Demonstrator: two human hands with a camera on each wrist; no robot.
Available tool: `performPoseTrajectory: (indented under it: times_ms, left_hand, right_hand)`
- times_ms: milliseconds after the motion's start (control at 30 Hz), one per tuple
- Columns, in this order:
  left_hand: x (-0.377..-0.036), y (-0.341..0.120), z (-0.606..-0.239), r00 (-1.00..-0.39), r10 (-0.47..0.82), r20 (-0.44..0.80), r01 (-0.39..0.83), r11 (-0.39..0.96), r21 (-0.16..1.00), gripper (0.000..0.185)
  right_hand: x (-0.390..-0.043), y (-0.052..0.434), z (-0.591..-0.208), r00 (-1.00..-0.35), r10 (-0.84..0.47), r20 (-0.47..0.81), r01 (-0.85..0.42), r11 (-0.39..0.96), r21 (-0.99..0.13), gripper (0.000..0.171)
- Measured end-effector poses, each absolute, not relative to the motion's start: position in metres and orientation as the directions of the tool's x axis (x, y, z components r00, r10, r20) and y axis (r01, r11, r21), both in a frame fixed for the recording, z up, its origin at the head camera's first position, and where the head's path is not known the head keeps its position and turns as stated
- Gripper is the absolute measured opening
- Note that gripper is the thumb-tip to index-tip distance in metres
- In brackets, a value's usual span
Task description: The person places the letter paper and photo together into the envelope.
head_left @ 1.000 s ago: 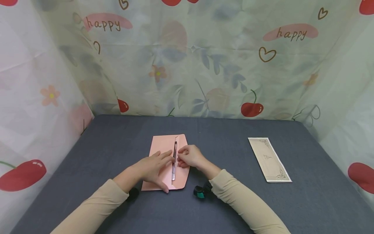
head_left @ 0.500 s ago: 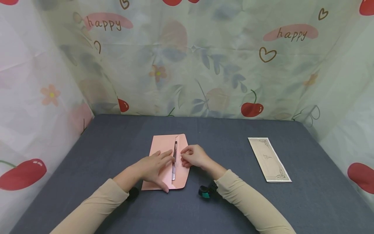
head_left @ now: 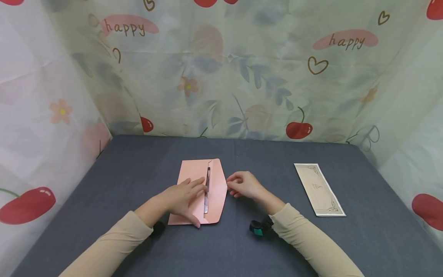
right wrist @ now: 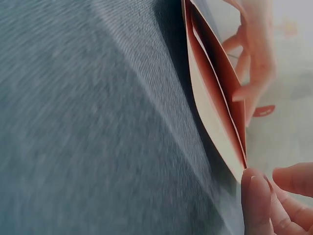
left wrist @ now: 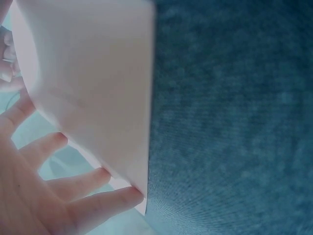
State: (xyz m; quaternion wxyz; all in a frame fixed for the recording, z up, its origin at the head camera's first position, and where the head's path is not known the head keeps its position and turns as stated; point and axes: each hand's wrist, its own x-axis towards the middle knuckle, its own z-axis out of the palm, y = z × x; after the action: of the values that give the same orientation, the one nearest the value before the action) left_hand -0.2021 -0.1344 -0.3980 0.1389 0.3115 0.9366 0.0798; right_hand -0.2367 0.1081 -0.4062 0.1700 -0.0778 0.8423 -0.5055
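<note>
A pink paper envelope [head_left: 194, 169] lies on the table with its flap [head_left: 217, 207] spread to the right. In its slot a narrow strip of something dark and greyish [head_left: 206, 204] shows. My left hand [head_left: 183, 196] rests flat on the envelope's body, fingers spread and thumb near the bottom edge. At the flap's pointed tip, the thumb and curled fingers of my right hand [head_left: 245, 184] pinch the edge. In the right wrist view the mouth of the envelope [right wrist: 217, 115] gapes, and the right thumb [right wrist: 255, 193] overlaps the flap's end.
A beige card with ornamented corners [head_left: 316, 188] lies at the right of the dark cloth-covered table [head_left: 259, 154]. A black device with a teal patch [head_left: 257, 227] sits by the right wrist. A printed curtain [head_left: 221, 77] surrounds the table's back and sides.
My right hand has slid right across the flap, from beside the slot to the flap's tip. My left hand and the envelope have stayed in place.
</note>
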Motion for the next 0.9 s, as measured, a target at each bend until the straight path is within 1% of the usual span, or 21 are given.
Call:
performPoseTrajectory:
  times_ms: [267, 533, 900]
  left_hand:
    - [-0.202, -0.136, -0.399, -0.764, 0.615, -0.195, 0.572, 0.785, 0.237, 0.093]
    - [-0.203, -0.136, -0.401, -0.767, 0.613, -0.190, 0.569, 0.786, 0.241, 0.091]
    - [-0.203, -0.136, -0.402, -0.762, 0.621, -0.182, 0.578, 0.779, 0.243, 0.090]
  right_hand:
    - [-0.234, 0.128, -0.401, -0.933, -0.303, -0.194, 0.024, 0.484, -0.875, 0.022]
    - [-0.237, 0.151, -0.400, -0.942, -0.295, -0.161, -0.018, 0.523, -0.852, 0.024]
    - [-0.244, 0.188, -0.398, -0.953, -0.269, -0.140, -0.027, 0.534, -0.845, 0.028]
